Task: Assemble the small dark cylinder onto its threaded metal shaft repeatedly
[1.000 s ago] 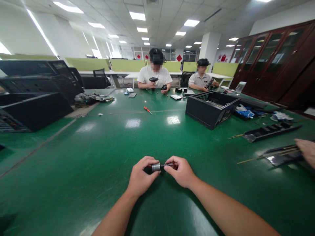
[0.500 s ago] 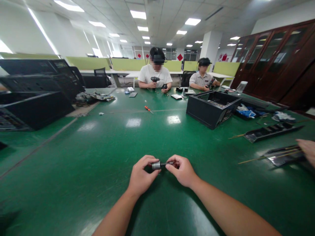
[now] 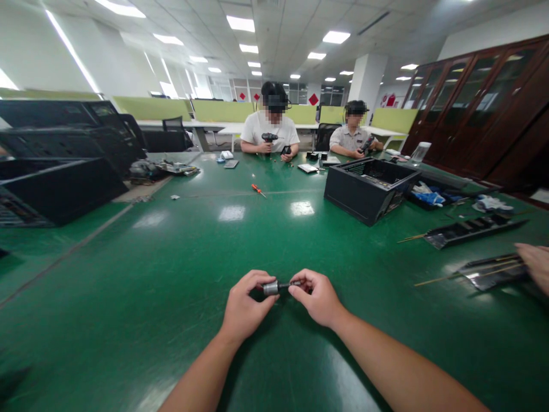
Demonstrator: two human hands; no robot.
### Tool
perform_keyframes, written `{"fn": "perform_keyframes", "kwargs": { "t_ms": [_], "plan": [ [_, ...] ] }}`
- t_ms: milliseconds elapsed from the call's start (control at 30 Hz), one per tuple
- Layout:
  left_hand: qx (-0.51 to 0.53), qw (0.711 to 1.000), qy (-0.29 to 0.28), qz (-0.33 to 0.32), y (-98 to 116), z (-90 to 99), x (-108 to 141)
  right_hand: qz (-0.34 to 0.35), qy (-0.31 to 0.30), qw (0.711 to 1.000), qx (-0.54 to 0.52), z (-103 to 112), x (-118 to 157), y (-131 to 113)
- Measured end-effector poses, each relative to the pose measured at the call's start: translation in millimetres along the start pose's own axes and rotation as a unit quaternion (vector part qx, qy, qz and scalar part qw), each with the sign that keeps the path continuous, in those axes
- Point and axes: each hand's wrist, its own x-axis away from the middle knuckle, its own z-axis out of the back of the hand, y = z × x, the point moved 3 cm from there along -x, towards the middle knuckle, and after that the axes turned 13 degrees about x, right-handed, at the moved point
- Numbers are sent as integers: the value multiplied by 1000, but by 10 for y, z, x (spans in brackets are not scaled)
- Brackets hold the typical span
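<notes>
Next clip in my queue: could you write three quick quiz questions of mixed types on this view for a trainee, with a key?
1. True or false: the wearer's left hand and right hand both hold the small silver-and-black cylindrical part.

2. Multiple choice: what does the seated person in the white short-sleeved top hold in one hand?
A) a wooden hammer
B) a black pistol-shaped power drill
C) a yellow hand saw

3. Fill in: the slim orange-handled tool lying on the glossy green tabletop is a ____.

Key: 1. True. 2. B. 3. Screwdriver.
</notes>
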Motion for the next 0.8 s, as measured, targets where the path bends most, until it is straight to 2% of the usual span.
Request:
{"fn": "perform_keyframes", "kwargs": {
  "t_ms": [800],
  "plan": [
    [-3, 1000, 14, 0, 15, 10, -10, -6, -7, 998, -69, -15, -14, 47]
  ]
}}
